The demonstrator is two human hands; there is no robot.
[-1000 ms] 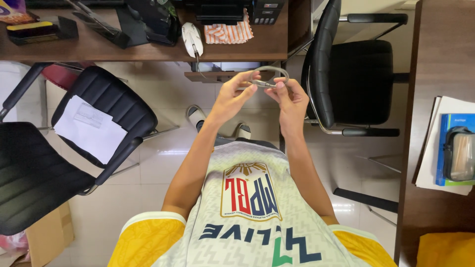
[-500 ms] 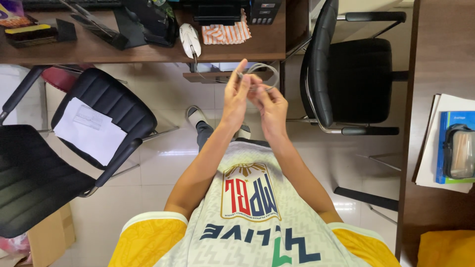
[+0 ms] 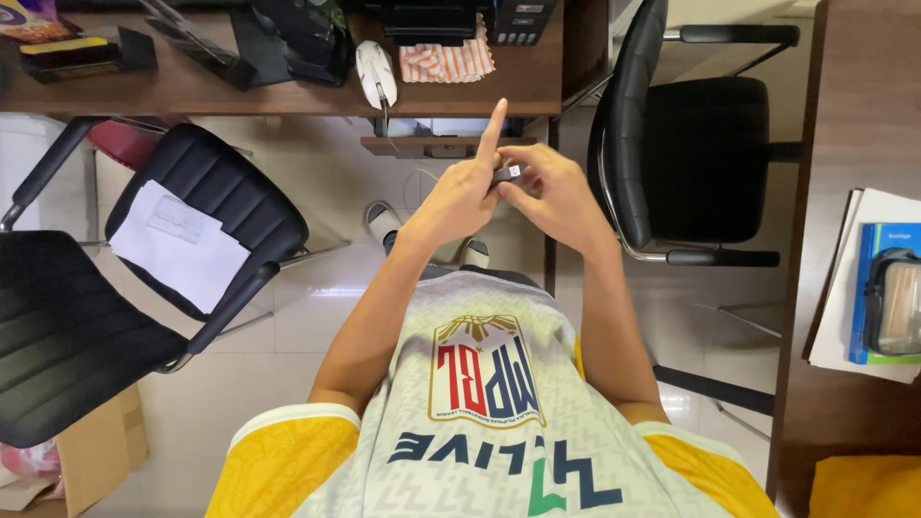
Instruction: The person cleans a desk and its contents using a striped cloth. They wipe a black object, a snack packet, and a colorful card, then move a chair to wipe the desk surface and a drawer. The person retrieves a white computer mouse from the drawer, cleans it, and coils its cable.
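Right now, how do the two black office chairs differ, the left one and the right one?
The left chair carries a white paper sheet on its seat; the right chair has a bare seat. The left chair stands turned at an angle; the right chair stands straighter, near the hands. Both are black with armrests.

Both hands meet mid-view, left hand [image 3: 460, 197] and right hand [image 3: 552, 197], the grip closed on a small object [image 3: 507, 175] between the fingertips. Ahead of the grip: table [image 3: 288, 96], with a computer mouse [image 3: 375, 72] and a folded cloth [image 3: 446, 59] on it. Left of the grip: office chair [image 3: 206, 225] with a sheet of paper [image 3: 177, 245] on its seat. Right of the grip: second chair [image 3: 700, 144]. Far right: another table [image 3: 844, 125] carrying a book [image 3: 878, 288] and a pouch [image 3: 894, 302] on top.
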